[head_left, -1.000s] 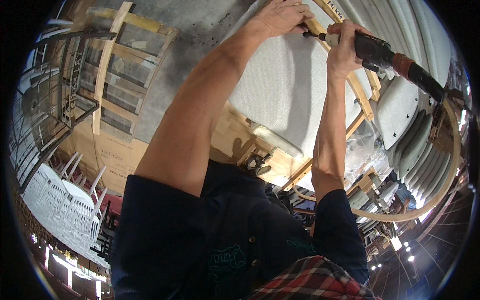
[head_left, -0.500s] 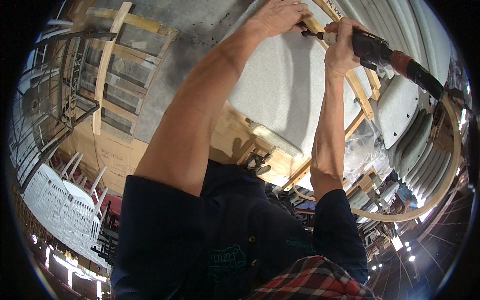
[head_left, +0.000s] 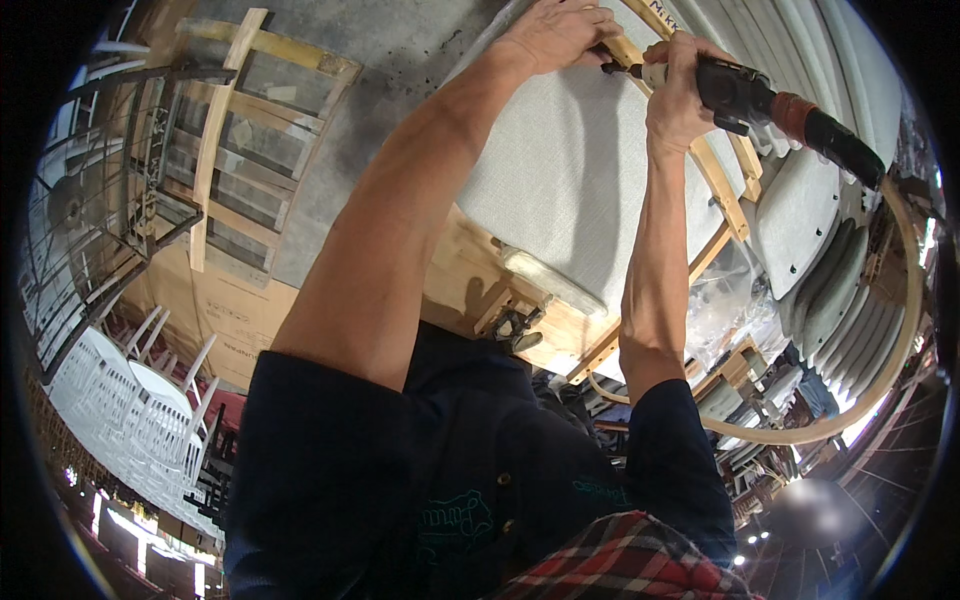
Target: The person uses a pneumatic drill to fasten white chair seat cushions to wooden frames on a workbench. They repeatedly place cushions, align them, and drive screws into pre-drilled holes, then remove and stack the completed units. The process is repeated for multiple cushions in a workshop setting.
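My left hand (head_left: 555, 32) presses down on the far edge of a grey fabric-covered seat panel (head_left: 570, 170), next to its light wooden frame (head_left: 718, 190). My right hand (head_left: 678, 92) is closed around a black pneumatic staple gun (head_left: 740, 92) with an orange-brown hose fitting (head_left: 795, 112). The tool's nose points left and meets the frame right beside my left fingers. Both forearms reach far forward over the panel.
An unfinished wooden chair frame (head_left: 225, 150) lies on the concrete floor at left, by flat cardboard (head_left: 215, 310). White slatted chair parts (head_left: 130, 400) are stacked at lower left. Grey upholstered backs (head_left: 830, 270) are stacked at right, with the air hose (head_left: 900, 330) curving around.
Almost nothing differs; both hands and the staple gun stay at the same spot on the panel's far edge.
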### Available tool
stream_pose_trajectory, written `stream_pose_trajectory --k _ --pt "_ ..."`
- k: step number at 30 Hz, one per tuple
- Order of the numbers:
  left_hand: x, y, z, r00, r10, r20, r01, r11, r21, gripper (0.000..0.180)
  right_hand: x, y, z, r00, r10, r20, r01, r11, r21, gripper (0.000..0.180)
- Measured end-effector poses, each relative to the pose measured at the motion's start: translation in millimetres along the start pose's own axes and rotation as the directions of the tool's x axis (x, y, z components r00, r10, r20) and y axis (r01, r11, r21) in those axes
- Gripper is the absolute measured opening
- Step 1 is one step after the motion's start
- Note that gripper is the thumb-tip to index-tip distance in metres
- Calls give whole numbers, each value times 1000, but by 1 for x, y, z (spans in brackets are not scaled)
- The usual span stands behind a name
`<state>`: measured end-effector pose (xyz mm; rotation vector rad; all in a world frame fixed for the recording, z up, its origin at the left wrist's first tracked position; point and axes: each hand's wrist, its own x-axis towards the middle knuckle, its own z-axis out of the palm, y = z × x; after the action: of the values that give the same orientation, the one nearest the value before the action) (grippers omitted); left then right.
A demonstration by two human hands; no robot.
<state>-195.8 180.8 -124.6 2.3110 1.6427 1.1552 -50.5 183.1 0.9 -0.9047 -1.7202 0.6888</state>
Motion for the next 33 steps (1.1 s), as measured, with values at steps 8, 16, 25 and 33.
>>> stream_pose_trajectory --k 8,16,25,33 --pt "-2 -6 5 996 47 -78 -48 999 -17 38 4 9 -7 994 -75 81 86 987 -139 24" --pt "-1 1 -9 998 40 -39 -43 994 -100 42 0 14 -11 996 -78 34 74 991 112 13" --pt "4 5 -23 993 83 86 -102 964 247 45 -110 -93 -137 891 295 -345 -187 932 312 20" --pt "-25 49 -46 942 -11 335 -71 970 233 40 -248 -153 -244 761 248 -599 -216 968 125 19"
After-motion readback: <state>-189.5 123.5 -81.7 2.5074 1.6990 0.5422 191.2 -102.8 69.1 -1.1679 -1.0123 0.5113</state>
